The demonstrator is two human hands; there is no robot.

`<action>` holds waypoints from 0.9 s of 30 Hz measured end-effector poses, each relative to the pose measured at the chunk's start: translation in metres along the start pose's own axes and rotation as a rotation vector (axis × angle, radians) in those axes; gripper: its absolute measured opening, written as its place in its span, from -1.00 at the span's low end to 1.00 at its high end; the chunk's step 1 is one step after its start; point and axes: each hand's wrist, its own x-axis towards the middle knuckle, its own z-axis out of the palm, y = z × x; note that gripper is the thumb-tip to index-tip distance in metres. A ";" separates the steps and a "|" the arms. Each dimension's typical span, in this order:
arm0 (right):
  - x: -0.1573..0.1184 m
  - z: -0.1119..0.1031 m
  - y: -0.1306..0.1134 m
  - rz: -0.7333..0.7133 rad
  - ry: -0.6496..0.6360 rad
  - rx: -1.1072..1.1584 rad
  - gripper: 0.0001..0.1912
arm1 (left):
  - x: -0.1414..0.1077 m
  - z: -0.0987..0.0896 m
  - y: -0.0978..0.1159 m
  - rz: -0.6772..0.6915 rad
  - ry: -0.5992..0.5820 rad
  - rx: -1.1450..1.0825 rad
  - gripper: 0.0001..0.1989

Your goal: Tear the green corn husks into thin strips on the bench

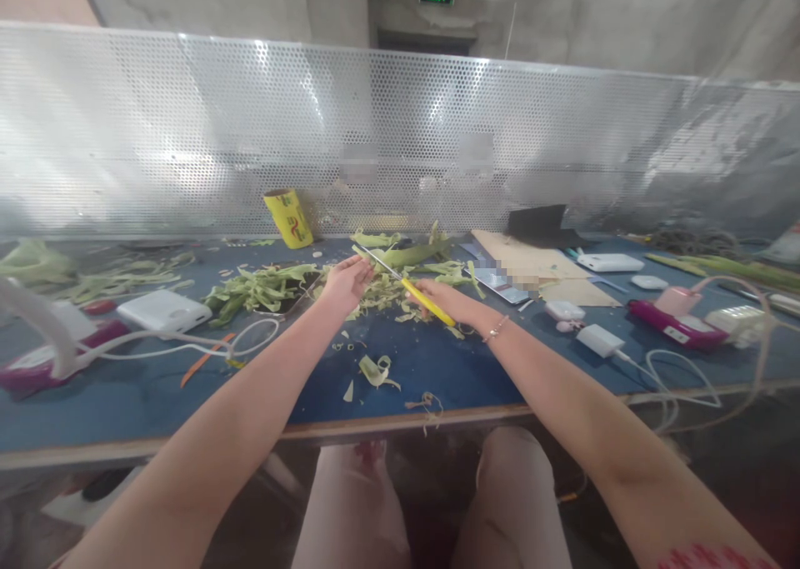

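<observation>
My right hand [437,298] is closed round the yellow handle of a knife [427,301]. Its thin metal blade points up and to the left, its tip close to my left hand [350,282]. The fingers of my left hand are bent together near the blade; whatever they pinch is too small to make out. Green leafy strips [406,257] lie just beyond both hands, with pale shavings [381,298] scattered between and below them. A larger heap of green strips [262,290] sits left of my left hand.
A yellow cardboard tube [288,217] stands tilted by the perforated metal screen [237,136]. On the right lie a phone [500,286], brown paper [531,261], chargers and a purple power strip [678,326]. Left are a white box [163,311], cables and another purple strip [31,369].
</observation>
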 end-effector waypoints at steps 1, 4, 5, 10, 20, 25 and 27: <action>0.000 0.000 0.000 0.005 0.004 -0.003 -0.67 | 0.000 0.000 0.000 0.000 -0.005 -0.001 -0.85; 0.001 0.001 0.000 0.023 -0.011 0.010 -0.68 | 0.001 -0.002 -0.001 0.000 -0.017 0.002 -0.86; 0.001 0.001 0.000 0.027 -0.022 0.026 -0.68 | 0.001 -0.002 -0.001 -0.001 -0.021 0.007 -0.87; 0.002 -0.001 0.002 0.034 0.022 -0.029 -0.65 | 0.005 -0.004 -0.004 0.034 -0.031 0.088 -0.87; 0.000 -0.009 0.007 0.022 0.289 -0.489 -0.57 | 0.021 -0.018 -0.013 0.353 0.089 0.636 -0.74; 0.002 -0.009 0.012 0.031 0.253 -0.510 -0.52 | 0.020 -0.018 -0.012 0.381 0.094 0.679 -0.76; 0.003 -0.009 0.013 0.042 0.248 -0.532 -0.50 | 0.021 -0.019 -0.013 0.392 0.100 0.687 -0.78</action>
